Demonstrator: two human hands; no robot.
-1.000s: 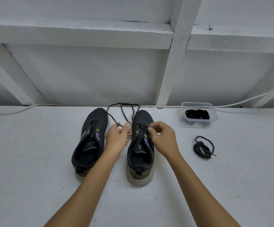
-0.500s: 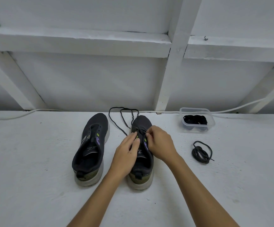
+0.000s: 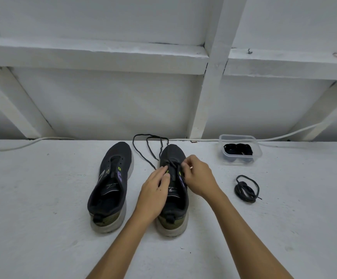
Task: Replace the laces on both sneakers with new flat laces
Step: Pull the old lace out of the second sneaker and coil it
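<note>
**Black lace being worked at the right-hand sneaker**

The thin black lace (image 3: 143,152) is threading through the far eyelets of the dark mesh sneaker with a pale sole (image 3: 173,190) that is standing on the right of the pair, toe pointing away, on the white painted surface (image 3: 43,198). Its loose ends are looping out past the toe and trailing to the left, between the two shoes. The right hand (image 3: 198,179) is pinching the lace with thumb and fingertips at the right row of eyelets. The left hand (image 3: 155,190) is resting on the left side of the same shoe, fingers together and pointing at the eyelets; whether it is gripping the lace cannot be told. The matching dark sneaker (image 3: 111,186) is sitting just to the left with empty eyelets. To the right, well apart, a coiled dark lace (image 3: 246,189) is lying on the surface, and beyond it a clear plastic tub (image 3: 240,150) is holding more black laces near the far wall.
</note>
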